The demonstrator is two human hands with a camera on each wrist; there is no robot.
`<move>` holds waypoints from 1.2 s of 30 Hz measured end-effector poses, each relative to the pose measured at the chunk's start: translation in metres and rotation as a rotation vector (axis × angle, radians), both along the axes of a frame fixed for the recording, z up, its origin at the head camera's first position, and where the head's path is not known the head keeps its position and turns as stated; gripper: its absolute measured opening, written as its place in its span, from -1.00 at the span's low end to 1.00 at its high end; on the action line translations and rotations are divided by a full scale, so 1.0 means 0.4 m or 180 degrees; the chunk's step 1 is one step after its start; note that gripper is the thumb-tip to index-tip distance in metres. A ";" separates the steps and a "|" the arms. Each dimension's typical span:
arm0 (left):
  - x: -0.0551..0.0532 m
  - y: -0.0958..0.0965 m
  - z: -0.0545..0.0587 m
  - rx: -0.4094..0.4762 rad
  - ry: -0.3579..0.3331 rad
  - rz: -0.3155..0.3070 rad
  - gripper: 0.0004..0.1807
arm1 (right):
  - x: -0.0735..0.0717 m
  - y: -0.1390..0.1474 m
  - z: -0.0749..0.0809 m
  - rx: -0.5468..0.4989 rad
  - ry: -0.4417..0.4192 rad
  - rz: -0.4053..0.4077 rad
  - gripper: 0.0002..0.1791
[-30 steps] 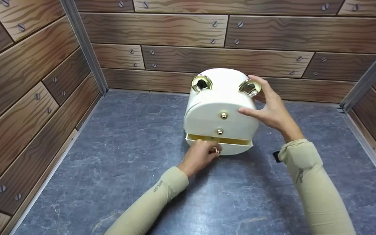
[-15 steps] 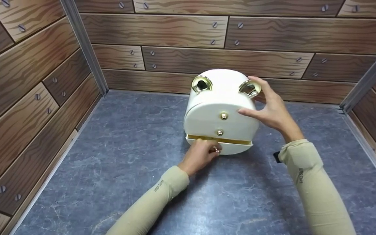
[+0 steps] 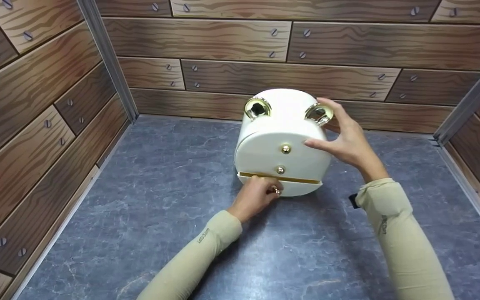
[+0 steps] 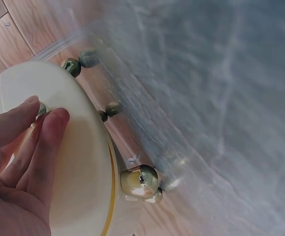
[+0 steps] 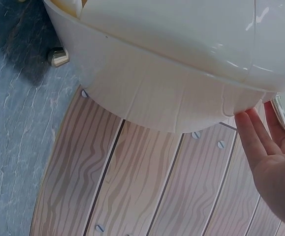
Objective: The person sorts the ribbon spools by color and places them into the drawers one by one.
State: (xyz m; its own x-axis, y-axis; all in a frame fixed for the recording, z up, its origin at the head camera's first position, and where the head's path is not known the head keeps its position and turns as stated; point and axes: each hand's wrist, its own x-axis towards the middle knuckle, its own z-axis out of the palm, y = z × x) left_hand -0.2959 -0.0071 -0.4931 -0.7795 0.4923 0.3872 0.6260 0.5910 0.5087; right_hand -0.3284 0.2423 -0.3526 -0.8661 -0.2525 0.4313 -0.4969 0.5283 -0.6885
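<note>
A white storage box (image 3: 286, 116) with a rounded top stands upright on the floor. Two gold rings (image 3: 258, 107) jut from its top, and gold knobs (image 3: 286, 148) dot its front. The bottom drawer (image 3: 300, 189) sticks out a little, leaving a narrow gold-lined gap above its front. My left hand (image 3: 253, 196) pinches that drawer's knob (image 4: 42, 109) between thumb and fingers. My right hand (image 3: 348, 141) holds the box's right side, thumb on the front face and fingers behind the right ring; in the right wrist view, fingertips (image 5: 243, 118) meet the white wall.
A dark grey marbled floor (image 3: 173, 175) surrounds the box. Wood-plank panels (image 3: 231, 75) rise behind and on both sides, joined by metal corner posts (image 3: 113, 58). A dark strap piece (image 3: 353, 201) shows at the right cuff.
The bottom drawer has slid inward, its gap narrowing steadily, and my left hand has moved with the knob toward the box. My right hand stays in place on the box.
</note>
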 end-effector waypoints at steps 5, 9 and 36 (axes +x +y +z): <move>-0.008 0.001 0.000 0.0000 0.0009 -0.0001 -0.83 | -0.001 0.002 0.003 0.0100 0.0008 -0.0059 0.15; -0.011 0.000 0.000 0.0021 0.0012 -0.0009 -0.83 | -0.002 0.003 0.006 0.0165 0.0024 -0.0091 0.13; -0.022 0.001 0.003 -0.0006 -0.0028 -0.0036 -0.85 | -0.004 0.005 0.011 0.0255 0.0034 -0.0012 0.12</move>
